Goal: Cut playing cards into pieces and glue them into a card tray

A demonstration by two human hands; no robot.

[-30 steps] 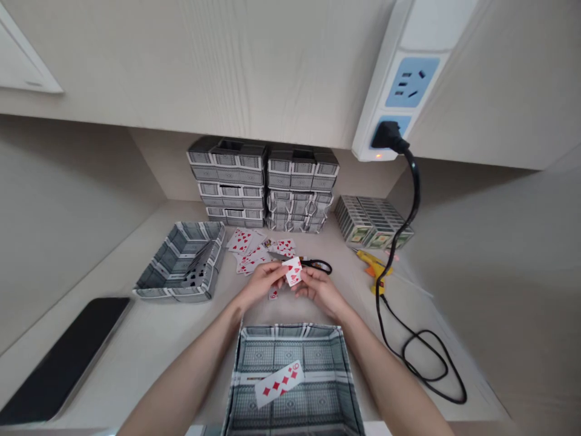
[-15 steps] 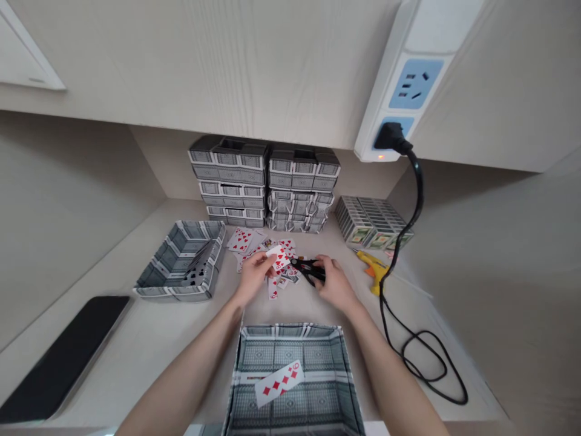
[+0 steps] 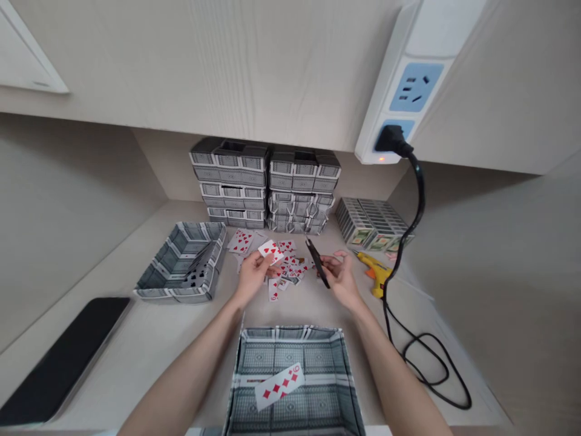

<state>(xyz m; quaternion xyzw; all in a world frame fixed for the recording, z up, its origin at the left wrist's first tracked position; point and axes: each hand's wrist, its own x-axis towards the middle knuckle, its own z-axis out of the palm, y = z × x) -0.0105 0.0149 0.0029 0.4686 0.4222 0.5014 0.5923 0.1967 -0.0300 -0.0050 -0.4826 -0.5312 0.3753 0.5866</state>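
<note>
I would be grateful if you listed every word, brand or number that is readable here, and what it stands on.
"9" (or a turned "6"): diamond card in the near box.
"9" (or a turned "6"): narrow card piece on the desk.
Too small or blurred: corners of the held card and loose cards.
No word or brand is readable.

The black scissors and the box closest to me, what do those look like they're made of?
The scissors seem to have hard plastic handles, going by the even black colour; the thin pale tip suggests metal, but it's small.

The near box looks like folded playing cards, smooth coated paper, judging by its repeated card-back panels; stiffer board underneath is possible.
</note>
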